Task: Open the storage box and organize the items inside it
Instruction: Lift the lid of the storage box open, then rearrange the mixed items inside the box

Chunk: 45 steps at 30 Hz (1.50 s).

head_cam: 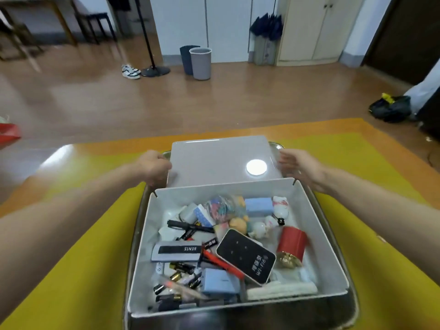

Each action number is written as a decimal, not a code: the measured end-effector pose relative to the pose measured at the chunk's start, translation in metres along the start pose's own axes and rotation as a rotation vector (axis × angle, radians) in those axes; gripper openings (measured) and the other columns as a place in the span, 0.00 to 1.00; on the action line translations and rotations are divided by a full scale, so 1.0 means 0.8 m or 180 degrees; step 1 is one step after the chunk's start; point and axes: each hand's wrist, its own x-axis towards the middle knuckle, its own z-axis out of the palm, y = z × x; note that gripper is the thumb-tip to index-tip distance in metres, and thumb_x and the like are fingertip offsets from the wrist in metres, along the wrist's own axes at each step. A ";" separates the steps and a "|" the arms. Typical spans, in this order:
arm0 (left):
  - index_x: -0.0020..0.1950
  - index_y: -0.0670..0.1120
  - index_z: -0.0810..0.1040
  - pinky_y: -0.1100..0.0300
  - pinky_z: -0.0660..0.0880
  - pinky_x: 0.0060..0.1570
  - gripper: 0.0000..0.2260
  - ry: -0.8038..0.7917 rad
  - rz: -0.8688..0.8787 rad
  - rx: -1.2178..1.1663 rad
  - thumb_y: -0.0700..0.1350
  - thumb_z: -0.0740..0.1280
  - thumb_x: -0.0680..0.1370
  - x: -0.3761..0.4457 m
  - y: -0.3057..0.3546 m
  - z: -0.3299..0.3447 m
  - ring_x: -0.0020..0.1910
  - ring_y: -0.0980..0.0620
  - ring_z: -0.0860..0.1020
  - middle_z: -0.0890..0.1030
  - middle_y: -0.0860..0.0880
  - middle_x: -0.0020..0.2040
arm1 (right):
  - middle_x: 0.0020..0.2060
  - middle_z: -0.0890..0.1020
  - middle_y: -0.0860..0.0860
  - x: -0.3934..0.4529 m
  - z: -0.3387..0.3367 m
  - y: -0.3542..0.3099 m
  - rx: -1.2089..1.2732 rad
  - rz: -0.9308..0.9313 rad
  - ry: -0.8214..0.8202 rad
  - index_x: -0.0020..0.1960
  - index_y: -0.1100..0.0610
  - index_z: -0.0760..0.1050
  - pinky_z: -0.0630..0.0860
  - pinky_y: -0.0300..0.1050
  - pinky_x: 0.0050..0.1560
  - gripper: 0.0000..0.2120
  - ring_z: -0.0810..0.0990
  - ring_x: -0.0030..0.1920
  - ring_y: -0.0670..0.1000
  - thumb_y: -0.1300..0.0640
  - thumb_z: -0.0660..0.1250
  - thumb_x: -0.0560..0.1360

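Observation:
A white storage box [316, 234] stands open inside a metal tray [352, 303] on the yellow table. Its grey lid [214, 160] lies tilted back behind the box. My left hand [154, 166] grips the lid's left edge. My right hand [297, 164] is at the lid's right edge with fingers spread and relaxed, blurred. The box holds jumbled things: a black WiFi device [245, 256], a red cylinder [291, 244], a grey case [176, 252], a blue box [220, 282], batteries [181, 270], black markers [188, 226], small figurines [262, 226].
The yellow table [71, 270] with an orange border extends on both sides of the tray. Beyond it is wooden floor with two bins [200, 63], shoes [131, 71], a stand base [156, 71] and a black bag [390, 108] at the right.

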 end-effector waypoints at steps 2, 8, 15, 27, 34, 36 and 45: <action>0.40 0.38 0.79 0.58 0.71 0.33 0.09 0.0300 0.0323 0.0241 0.39 0.63 0.77 -0.037 0.010 -0.012 0.37 0.44 0.75 0.79 0.42 0.38 | 0.44 0.83 0.46 -0.024 -0.003 -0.003 -0.0341 -0.0216 0.0147 0.48 0.54 0.80 0.72 0.45 0.48 0.09 0.78 0.46 0.48 0.49 0.66 0.80; 0.37 0.50 0.81 0.62 0.72 0.27 0.10 0.0776 0.1253 0.0057 0.48 0.62 0.73 -0.196 0.053 0.002 0.28 0.53 0.77 0.83 0.51 0.34 | 0.49 0.83 0.48 -0.151 -0.019 -0.001 -0.0848 -0.1171 0.0631 0.56 0.55 0.81 0.72 0.32 0.42 0.09 0.78 0.44 0.41 0.63 0.66 0.79; 0.50 0.54 0.80 0.56 0.76 0.42 0.07 0.0226 0.1858 0.1175 0.52 0.63 0.79 -0.286 0.042 0.103 0.43 0.54 0.79 0.83 0.54 0.48 | 0.68 0.74 0.56 -0.249 -0.115 0.074 -0.3249 -0.0763 0.1795 0.69 0.54 0.75 0.68 0.55 0.65 0.23 0.64 0.69 0.60 0.52 0.70 0.75; 0.60 0.53 0.79 0.49 0.77 0.52 0.13 0.0356 0.2042 0.1765 0.52 0.63 0.78 -0.258 0.075 0.191 0.58 0.53 0.74 0.75 0.55 0.58 | 0.60 0.78 0.54 -0.195 -0.153 0.167 -0.3245 -0.0127 0.1648 0.63 0.50 0.74 0.75 0.54 0.47 0.19 0.79 0.60 0.62 0.46 0.69 0.75; 0.60 0.57 0.79 0.54 0.75 0.50 0.23 0.0209 0.1919 0.2066 0.67 0.66 0.71 -0.249 0.064 0.205 0.58 0.55 0.69 0.72 0.57 0.56 | 0.45 0.85 0.51 -0.182 -0.148 0.137 -0.2575 -0.0889 0.1374 0.51 0.52 0.82 0.77 0.52 0.47 0.04 0.81 0.51 0.60 0.55 0.73 0.76; 0.58 0.58 0.80 0.53 0.77 0.50 0.26 0.0178 0.1856 0.2066 0.71 0.66 0.67 -0.248 0.062 0.198 0.55 0.55 0.70 0.71 0.58 0.54 | 0.41 0.84 0.48 -0.189 -0.136 0.107 -0.2274 -0.1222 0.1241 0.51 0.53 0.83 0.76 0.51 0.44 0.07 0.81 0.46 0.55 0.55 0.76 0.74; 0.66 0.57 0.76 0.50 0.73 0.59 0.23 -0.0409 0.1937 0.2273 0.53 0.72 0.70 -0.240 0.044 0.151 0.63 0.51 0.70 0.74 0.53 0.59 | 0.27 0.78 0.32 -0.213 -0.034 0.034 -0.1874 -0.1771 0.0290 0.44 0.45 0.84 0.68 0.30 0.30 0.08 0.76 0.31 0.37 0.56 0.80 0.69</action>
